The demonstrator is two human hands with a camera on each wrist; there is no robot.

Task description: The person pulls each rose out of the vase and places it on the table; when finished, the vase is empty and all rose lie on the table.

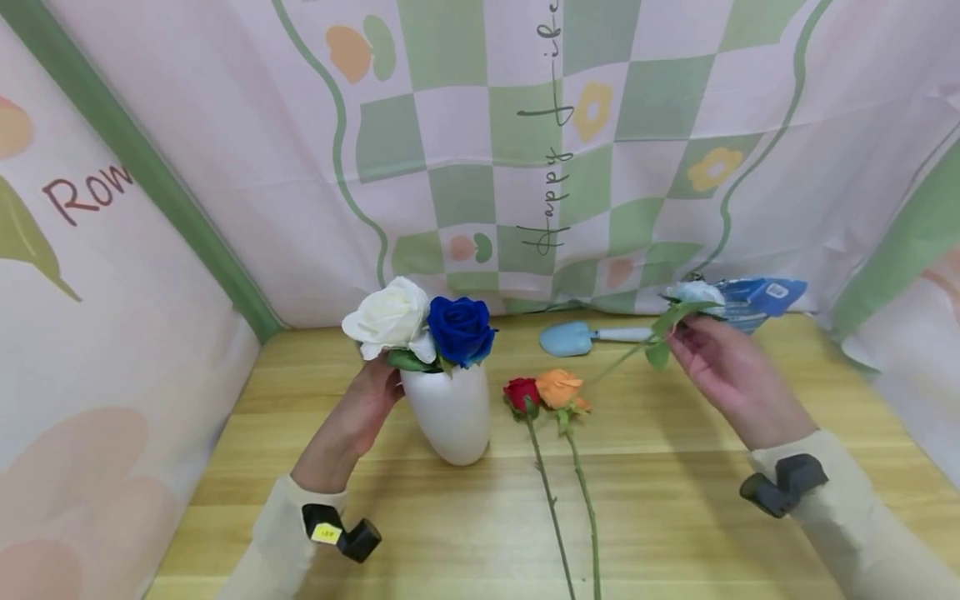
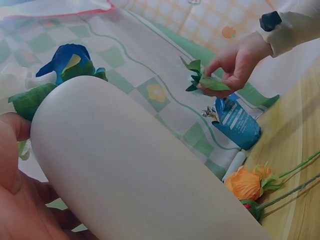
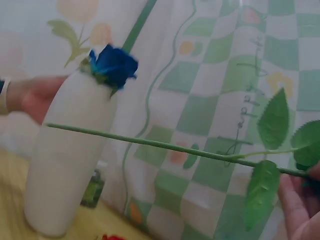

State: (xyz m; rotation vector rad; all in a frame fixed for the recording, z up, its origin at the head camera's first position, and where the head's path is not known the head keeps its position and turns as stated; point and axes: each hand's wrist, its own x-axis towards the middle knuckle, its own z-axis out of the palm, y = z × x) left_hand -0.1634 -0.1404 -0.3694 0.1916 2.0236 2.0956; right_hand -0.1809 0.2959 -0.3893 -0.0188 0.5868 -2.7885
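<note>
A white vase stands on the table, holding a white rose and a dark blue rose. My left hand grips the vase's left side near the rim; in the left wrist view, its thumb and fingers lie around the vase. Out to the right, my right hand pinches a pale blue rose just below its bloom. The right wrist view shows that rose's long green stem pointing left, passing in front of the vase; the bloom is out of sight there.
A red rose and an orange rose lie on the wooden table, stems toward me. Behind them are a light blue trowel and a blue bag. A printed curtain hangs along the back.
</note>
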